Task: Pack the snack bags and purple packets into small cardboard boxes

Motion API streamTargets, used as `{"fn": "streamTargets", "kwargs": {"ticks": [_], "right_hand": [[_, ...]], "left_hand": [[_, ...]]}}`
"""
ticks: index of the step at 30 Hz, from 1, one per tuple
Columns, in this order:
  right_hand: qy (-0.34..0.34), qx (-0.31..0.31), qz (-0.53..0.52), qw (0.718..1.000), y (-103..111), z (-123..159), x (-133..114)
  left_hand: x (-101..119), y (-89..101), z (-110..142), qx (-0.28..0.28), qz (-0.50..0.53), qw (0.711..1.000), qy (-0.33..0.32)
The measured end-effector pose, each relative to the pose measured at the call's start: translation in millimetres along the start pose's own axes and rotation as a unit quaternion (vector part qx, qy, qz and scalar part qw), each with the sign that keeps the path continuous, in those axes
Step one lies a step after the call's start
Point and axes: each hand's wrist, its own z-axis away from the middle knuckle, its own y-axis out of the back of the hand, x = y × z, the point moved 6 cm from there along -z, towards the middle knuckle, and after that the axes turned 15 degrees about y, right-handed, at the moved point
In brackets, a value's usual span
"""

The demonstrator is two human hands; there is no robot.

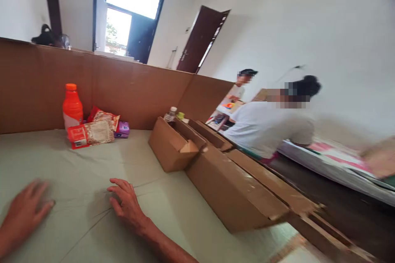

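Observation:
My left hand (26,207) lies flat on the pale green cloth (77,160) at the lower left, fingers stretched out, holding nothing. My right hand (125,201) rests on the same cloth a little to the right, fingers slightly curled and apart, also empty. At the back left stand an orange bottle (72,106), a red snack packet (90,133), another red packet (103,116) and a small purple pack (122,129). A small open cardboard box (171,146) sits to the right of my hands, apart from them.
A brown cardboard wall (123,86) runs behind the table and down its right side (240,189). Beyond it two people work at other tables; the nearer wears a white shirt (265,127). A small bottle (170,115) stands behind the box.

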Motion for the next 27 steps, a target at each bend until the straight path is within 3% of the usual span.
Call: {"fn": "streamTargets", "kwargs": {"ticks": [3, 5, 8, 11, 14, 16, 20, 24, 27], "right_hand": [[-0.023, 0.045, 0.077, 0.996, 58.1, -2.8, 16.9], [-0.070, 0.071, 0.169, 0.981, 110.8, -6.5, 35.4], [-0.181, 0.093, 0.276, 0.939, 189.2, -18.3, 74.3], [-0.235, 0.098, 0.295, 0.921, 237.7, -33.3, 109.6], [-0.240, 0.062, 0.275, 0.929, 248.7, -39.6, 125.6], [-0.211, 0.039, 0.255, 0.943, 244.3, -35.2, 117.2], [-0.095, -0.014, 0.194, 0.976, 228.1, -4.1, 60.1], [0.089, -0.056, 0.076, 0.992, 221.2, 35.5, -17.2], [0.130, -0.031, 0.020, 0.991, 227.9, 56.9, -43.8]], "left_hand": [[35.8, -65.8, 58.1, -0.077, -0.084, 0.982, -0.152], [58.1, -96.3, 95.9, -0.086, -0.124, 0.957, -0.247], [89.6, -121.9, 138.7, -0.079, -0.117, 0.924, -0.356], [110.4, -131.6, 159.0, -0.072, -0.085, 0.908, -0.405], [110.8, -135.7, 158.2, -0.072, -0.062, 0.921, -0.378], [102.9, -136.0, 152.2, -0.082, -0.038, 0.938, -0.333], [95.3, -121.4, 140.3, -0.105, 0.021, 0.965, -0.239], [112.5, -86.2, 132.0, -0.143, 0.077, 0.974, -0.159], [129.9, -67.5, 131.2, -0.214, 0.120, 0.962, -0.116]]}}
